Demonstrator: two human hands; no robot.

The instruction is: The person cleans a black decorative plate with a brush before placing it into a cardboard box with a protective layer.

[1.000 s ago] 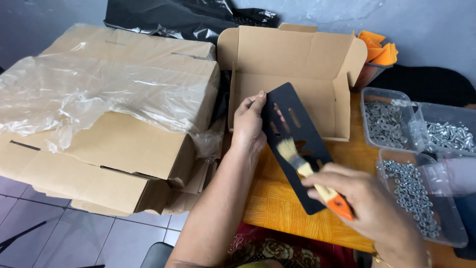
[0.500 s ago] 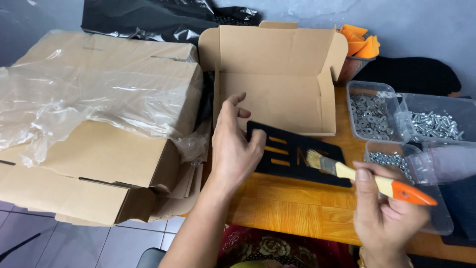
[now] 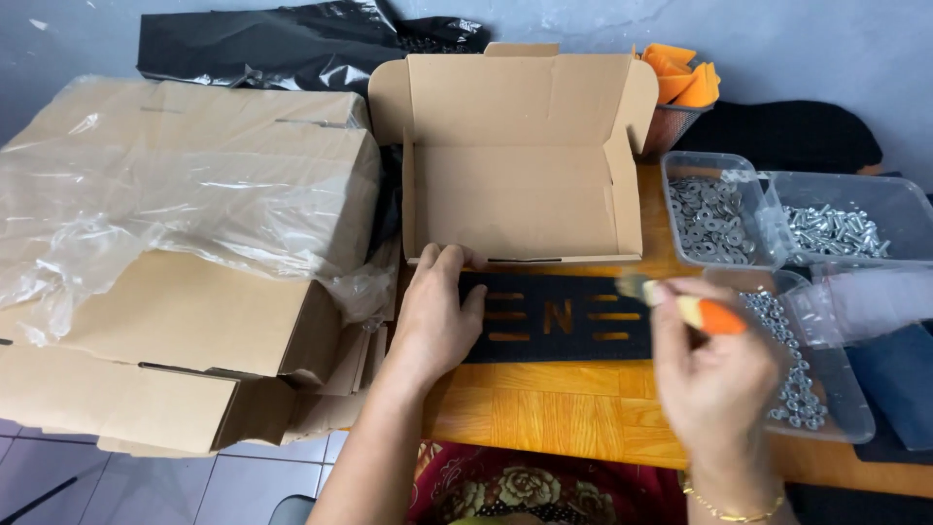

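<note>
A flat black plate [image 3: 559,318] with cut-out slots and a cut-out letter lies on the wooden table [image 3: 544,418], just in front of an open cardboard box [image 3: 520,156]. My left hand [image 3: 439,313] presses flat on the plate's left end. My right hand [image 3: 714,374], blurred by motion, grips a paint brush [image 3: 685,307] with an orange handle; its bristles sit over the plate's right end.
Clear plastic tubs of washers [image 3: 711,219], bolts [image 3: 836,231] and nuts [image 3: 797,379] stand at the right. A stack of flat cardboard boxes under clear plastic film [image 3: 185,224] fills the left. A wire basket with orange cloths [image 3: 680,92] and a black bag [image 3: 292,44] sit behind.
The black plate went from tilted upright to lying flat on the table. My left hand now presses its left end. The brush swung over to the plate's right end.
</note>
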